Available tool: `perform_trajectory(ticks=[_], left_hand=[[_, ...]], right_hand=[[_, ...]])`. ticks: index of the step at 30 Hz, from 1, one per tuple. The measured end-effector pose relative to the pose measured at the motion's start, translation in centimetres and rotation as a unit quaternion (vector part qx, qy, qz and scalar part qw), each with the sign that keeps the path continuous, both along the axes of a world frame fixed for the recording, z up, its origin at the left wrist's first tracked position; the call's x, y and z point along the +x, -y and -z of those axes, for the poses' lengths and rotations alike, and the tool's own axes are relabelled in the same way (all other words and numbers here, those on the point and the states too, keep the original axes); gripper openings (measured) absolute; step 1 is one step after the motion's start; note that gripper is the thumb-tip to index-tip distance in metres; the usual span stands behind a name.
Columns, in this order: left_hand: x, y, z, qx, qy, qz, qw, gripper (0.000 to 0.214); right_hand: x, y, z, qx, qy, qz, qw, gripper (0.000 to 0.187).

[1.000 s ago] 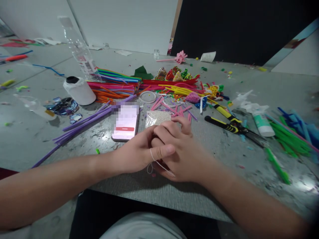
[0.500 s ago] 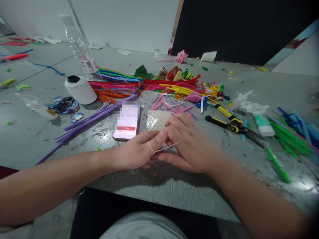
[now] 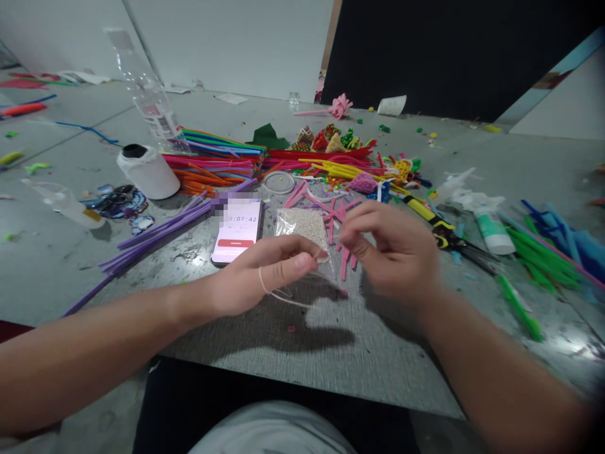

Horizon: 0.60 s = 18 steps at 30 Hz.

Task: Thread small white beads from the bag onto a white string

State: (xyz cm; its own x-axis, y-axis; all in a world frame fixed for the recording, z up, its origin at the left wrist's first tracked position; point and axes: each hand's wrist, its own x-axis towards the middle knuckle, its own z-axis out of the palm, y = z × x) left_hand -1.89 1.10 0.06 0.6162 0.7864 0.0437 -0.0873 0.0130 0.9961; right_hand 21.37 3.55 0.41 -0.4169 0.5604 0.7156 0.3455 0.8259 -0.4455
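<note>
My left hand [image 3: 255, 271] is in the middle, above the table's near part, thumb and fingers closed together at the tips. A thin white cord [image 3: 289, 301] loops over the base of its thumb and trails to the right beneath the hand. To the right, my right hand [image 3: 394, 252] is lifted and apart from the left, its thumb and fingers pinched. Whatever lies between those right fingertips is too small and blurred to make out. Just beyond the left fingers lies a clear bag of small whitish beads [image 3: 302, 227].
Left of the bag lies a phone [image 3: 236, 233] with a timer. Pink strips [image 3: 333, 214], purple pipe cleaners [image 3: 155, 233] and black-and-yellow pliers [image 3: 444, 236] surround the hands. Farther back stand a white thread spool [image 3: 149, 173] and a plastic bottle [image 3: 151, 101].
My hands, together before, have come apart: the right moved right and slightly up. The white cord now hangs lower, in a longer curve from the left thumb.
</note>
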Motion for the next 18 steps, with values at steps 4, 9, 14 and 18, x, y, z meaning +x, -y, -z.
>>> perform_trajectory(ticks=[4, 9, 14, 18], left_hand=[[0.8, 0.1, 0.6, -0.069, 0.073, -0.008, 0.995, 0.062], [1.6, 0.1, 1.6, -0.034, -0.027, -0.035, 0.998, 0.05], [1.7, 0.6, 1.8, -0.066, -0.025, -0.002, 0.998, 0.051], [1.4, 0.6, 1.4, -0.022, -0.069, -0.015, 0.997, 0.051]], right_hand=[[-1.1, 0.6, 0.1, 0.073, 0.159, -0.045, 0.984, 0.012], [-1.7, 1.0, 0.4, 0.159, 0.235, 0.013, 0.959, 0.029], [-1.6, 0.9, 0.4, 0.181, 0.251, 0.03, 0.95, 0.033], [-1.2, 0.7, 0.5, 0.108, 0.208, -0.026, 0.972, 0.024]])
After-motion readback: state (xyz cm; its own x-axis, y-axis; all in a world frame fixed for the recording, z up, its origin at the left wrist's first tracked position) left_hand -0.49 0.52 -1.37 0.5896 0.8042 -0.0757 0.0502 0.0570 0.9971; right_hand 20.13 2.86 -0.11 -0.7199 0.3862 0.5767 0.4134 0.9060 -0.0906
